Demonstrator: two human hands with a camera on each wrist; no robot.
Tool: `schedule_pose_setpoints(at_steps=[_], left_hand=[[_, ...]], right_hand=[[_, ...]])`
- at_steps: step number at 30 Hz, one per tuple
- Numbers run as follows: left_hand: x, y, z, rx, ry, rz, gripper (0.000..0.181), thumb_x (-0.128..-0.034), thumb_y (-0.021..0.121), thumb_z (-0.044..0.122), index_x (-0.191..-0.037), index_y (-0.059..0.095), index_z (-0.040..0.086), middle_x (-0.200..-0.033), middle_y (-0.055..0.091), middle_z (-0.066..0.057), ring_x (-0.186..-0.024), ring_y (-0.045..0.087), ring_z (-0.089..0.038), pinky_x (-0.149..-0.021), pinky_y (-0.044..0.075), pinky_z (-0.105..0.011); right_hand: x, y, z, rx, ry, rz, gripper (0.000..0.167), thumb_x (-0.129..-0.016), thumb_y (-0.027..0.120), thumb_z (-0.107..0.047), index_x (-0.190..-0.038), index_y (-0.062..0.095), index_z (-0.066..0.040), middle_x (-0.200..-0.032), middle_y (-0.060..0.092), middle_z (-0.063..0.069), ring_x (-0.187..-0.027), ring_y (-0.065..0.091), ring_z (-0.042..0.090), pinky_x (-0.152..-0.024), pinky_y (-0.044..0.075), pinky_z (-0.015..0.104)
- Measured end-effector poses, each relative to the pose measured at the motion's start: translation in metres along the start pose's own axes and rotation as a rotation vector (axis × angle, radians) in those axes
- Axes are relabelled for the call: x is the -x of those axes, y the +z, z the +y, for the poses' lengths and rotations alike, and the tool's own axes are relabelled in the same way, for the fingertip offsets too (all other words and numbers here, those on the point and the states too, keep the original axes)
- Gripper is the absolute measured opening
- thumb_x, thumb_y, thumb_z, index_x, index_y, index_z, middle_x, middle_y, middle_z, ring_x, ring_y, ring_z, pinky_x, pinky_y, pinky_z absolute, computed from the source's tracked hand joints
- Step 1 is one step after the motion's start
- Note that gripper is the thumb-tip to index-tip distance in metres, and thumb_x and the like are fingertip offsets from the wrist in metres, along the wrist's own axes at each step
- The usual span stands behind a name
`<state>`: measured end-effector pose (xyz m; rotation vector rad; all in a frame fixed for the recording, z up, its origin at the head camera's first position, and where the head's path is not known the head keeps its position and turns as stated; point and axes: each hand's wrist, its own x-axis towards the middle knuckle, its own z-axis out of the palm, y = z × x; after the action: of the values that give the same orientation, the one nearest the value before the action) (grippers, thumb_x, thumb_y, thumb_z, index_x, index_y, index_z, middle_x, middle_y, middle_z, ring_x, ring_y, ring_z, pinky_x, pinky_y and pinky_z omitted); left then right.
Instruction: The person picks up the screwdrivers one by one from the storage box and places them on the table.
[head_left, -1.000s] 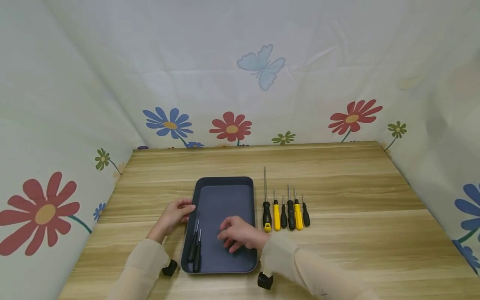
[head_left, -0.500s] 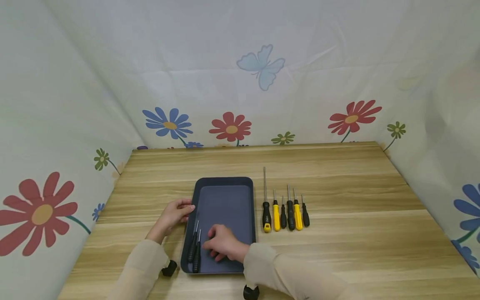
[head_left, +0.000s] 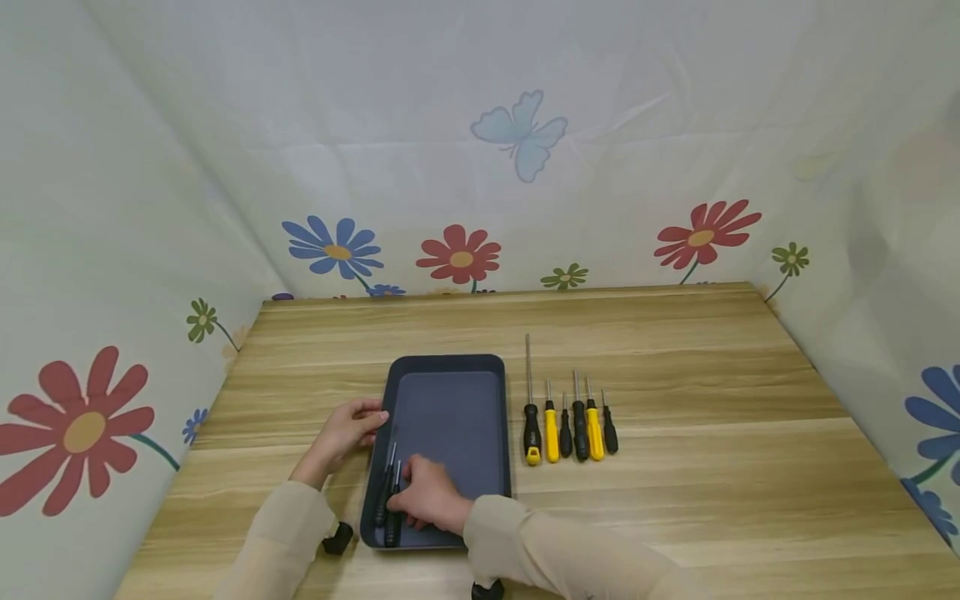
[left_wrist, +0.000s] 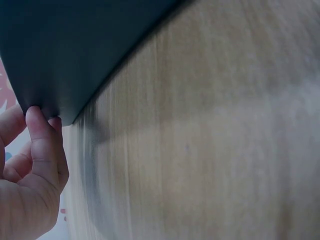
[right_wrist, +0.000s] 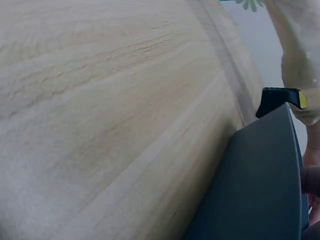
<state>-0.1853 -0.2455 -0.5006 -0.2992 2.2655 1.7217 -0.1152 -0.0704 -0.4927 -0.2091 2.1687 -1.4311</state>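
Note:
A dark blue-grey tray [head_left: 457,408] lies on the wooden table. My left hand [head_left: 348,433] pinches its left rim, thumb on the inner side; the left wrist view shows the fingers [left_wrist: 42,132] at the tray's edge. Two black screwdrivers lie in the tray's near left part, shafts pointing away: a left one [head_left: 381,502] and a right one [head_left: 392,533]. Inside the tray, my right hand [head_left: 431,496] has thumb and fingers curled about the right screwdriver's handle, partly hiding it. In the right wrist view the tray wall [right_wrist: 255,180] hides most of the work.
Right of the tray several screwdrivers lie in a row: a long black one with a yellow end [head_left: 532,433], yellow-handled ones [head_left: 552,433] and smaller black ones [head_left: 611,433]. Flower-printed white sheeting [head_left: 600,167] stands behind the table [head_left: 675,375] and at its sides.
My right hand has moved left and slightly nearer across the tray, from its right half to the right black screwdriver, and its fingers have come round the handle. My left hand stays on the rim.

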Motion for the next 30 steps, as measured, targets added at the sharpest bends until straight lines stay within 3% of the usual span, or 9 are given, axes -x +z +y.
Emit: schedule_pose_setpoints(at_steps=[11,30], left_hand=[[0.001,0.000,-0.001,0.001,0.005,-0.003,0.045,-0.0868,0.056,0.016,-0.123,0.042,-0.006,-0.093,0.055,-0.004,-0.072,0.054,-0.006,-0.061,0.048,-0.021],[0.001,0.001,0.001,-0.006,0.004,-0.003,0.045,-0.0870,0.055,0.015,-0.123,0.041,-0.007,-0.095,0.055,-0.006,-0.072,0.053,-0.007,-0.061,0.048,-0.021]], right_hand=[[-0.005,0.011,-0.003,0.177,0.014,-0.005,0.055,-0.068,0.074,-0.010,-0.110,0.040,-0.004,-0.053,0.053,0.004,-0.036,0.050,0.017,-0.032,0.040,0.027],[-0.003,0.010,-0.006,0.219,0.062,-0.032,0.046,-0.069,0.073,-0.012,-0.103,0.045,0.001,-0.052,0.054,0.007,-0.034,0.052,0.017,-0.034,0.043,0.029]])
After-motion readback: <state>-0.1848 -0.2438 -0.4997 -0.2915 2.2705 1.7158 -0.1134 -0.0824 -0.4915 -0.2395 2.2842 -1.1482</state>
